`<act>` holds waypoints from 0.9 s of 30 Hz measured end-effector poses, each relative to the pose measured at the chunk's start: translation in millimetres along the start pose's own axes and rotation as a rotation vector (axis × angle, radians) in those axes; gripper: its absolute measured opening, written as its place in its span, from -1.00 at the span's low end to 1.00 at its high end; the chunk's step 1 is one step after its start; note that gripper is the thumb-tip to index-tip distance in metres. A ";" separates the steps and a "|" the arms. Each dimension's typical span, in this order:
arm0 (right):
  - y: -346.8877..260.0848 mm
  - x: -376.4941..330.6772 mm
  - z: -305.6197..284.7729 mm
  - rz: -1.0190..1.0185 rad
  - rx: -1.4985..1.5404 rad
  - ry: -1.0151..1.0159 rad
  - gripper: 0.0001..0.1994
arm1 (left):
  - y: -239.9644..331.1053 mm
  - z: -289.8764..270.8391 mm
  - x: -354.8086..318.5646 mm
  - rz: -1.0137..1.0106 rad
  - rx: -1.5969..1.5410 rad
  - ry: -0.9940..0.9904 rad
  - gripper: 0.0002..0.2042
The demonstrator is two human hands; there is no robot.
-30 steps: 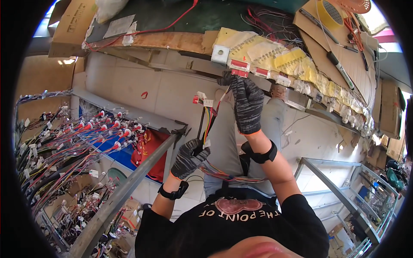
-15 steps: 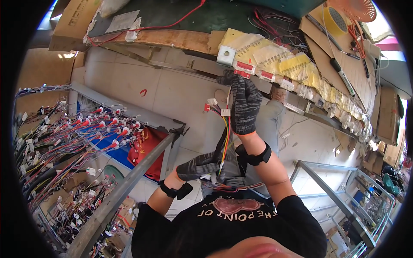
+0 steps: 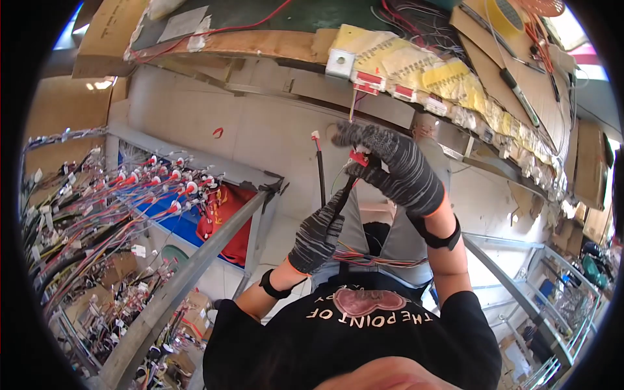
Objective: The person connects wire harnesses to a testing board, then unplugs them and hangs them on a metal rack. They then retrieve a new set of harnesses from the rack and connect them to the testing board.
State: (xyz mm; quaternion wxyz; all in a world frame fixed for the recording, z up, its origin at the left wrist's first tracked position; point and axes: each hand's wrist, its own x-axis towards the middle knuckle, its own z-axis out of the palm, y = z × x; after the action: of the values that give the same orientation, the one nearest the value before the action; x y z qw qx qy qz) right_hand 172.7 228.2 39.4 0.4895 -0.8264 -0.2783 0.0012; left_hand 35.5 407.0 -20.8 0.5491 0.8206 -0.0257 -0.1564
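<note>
My left hand (image 3: pixel 317 239), in a grey-black knit glove, is closed round a black-sleeved wire harness (image 3: pixel 341 198) above my lap. My right hand (image 3: pixel 403 170), gloved alike, is up and to the right, its fingers pinched round a red connector (image 3: pixel 359 157) at the harness's upper end. Thin wires (image 3: pixel 353 107) run from my right fingertips up to a red-and-white connector block (image 3: pixel 368 82) on the bench's front edge. A black-sleeved branch with a red-and-white plug (image 3: pixel 316 136) stands up beside my left hand. Where the wires pass between my fingers is hidden.
Taped yellow labels (image 3: pixel 390 58) and more connector blocks line the bench edge. A marker (image 3: pixel 518 107) lies on cardboard at the right. Wire harnesses (image 3: pixel 97 214) crowd a rack at the left, behind a metal rail (image 3: pixel 188 286). Another metal frame (image 3: pixel 520 299) stands right. Wires (image 3: pixel 377 260) cross my lap.
My right hand has come down from the connector block and turned leftward, now pinching a red connector. My left hand has risen to the right, closer to it. The loose white plugs are out of sight.
</note>
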 end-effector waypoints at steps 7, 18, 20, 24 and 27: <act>13.3 -12.3 -36.6 0.148 0.446 -0.338 -0.55 | -15.0 0.0 3.9 0.075 -0.178 -0.163 -0.55; 27.3 -24.1 -28.8 0.237 0.531 -0.005 -0.76 | -10.2 -19.6 35.0 -0.261 -0.941 -0.489 -0.54; 23.2 -20.2 -12.9 0.688 0.434 0.403 -0.80 | -6.9 -17.7 38.1 -0.236 -0.935 -0.513 -0.53; 26.9 -6.6 15.6 0.685 0.687 0.683 -0.87 | -4.1 -9.9 43.2 -0.228 -0.880 -0.406 -0.54; 29.5 -6.3 22.3 0.652 0.684 0.686 -0.90 | -3.8 -8.1 45.7 -0.300 -0.963 -0.354 -0.54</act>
State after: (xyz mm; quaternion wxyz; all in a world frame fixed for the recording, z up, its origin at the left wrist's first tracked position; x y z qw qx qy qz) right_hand 174.7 232.5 2.2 0.7649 -0.6176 0.1811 -0.0260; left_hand 80.7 405.9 -31.9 0.8224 0.4316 0.0743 -0.3630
